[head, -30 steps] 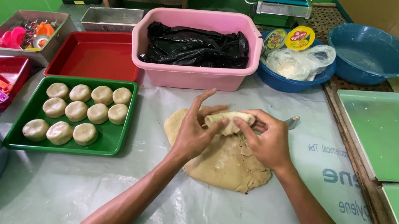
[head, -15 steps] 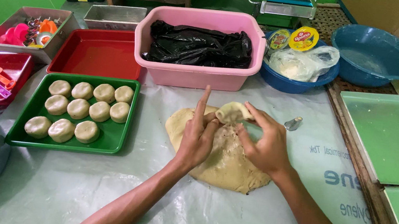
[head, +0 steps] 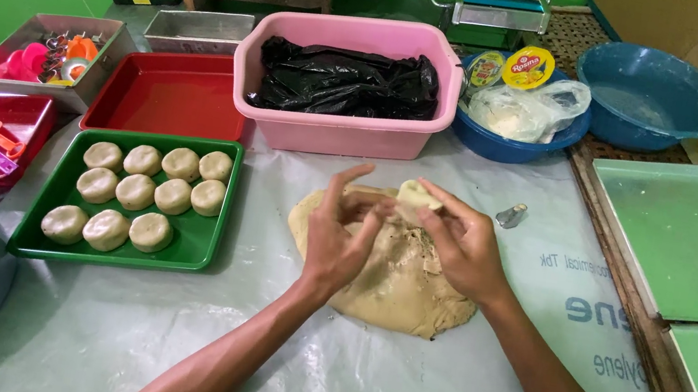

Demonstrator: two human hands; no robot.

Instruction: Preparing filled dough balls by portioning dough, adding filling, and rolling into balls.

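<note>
The fingertips of the right hand [head: 461, 245] pinch a small pale piece of dough [head: 416, 195], lifted just above the big dough mass [head: 397, 272]. The left hand [head: 342, 232] stands just beside it on the left, fingers spread and slightly curled, their tips close to the piece; whether they touch it I cannot tell. The piece looks soft, light and a little tacky, so it likely deforms under any squeeze and is best held lightly at its edges with the fingertips, as it is here. The mass below lies flat on the plastic sheet [head: 162, 334], in the middle of the table, and looks heavy and pliable. To the left sits a green tray [head: 199, 243] with ten shaped dough rounds [head: 137, 192]. Farther off stand a pink tub [head: 340, 135] lined with black plastic, a red tray [head: 166, 95] and a blue bowl [head: 654, 99].
</note>
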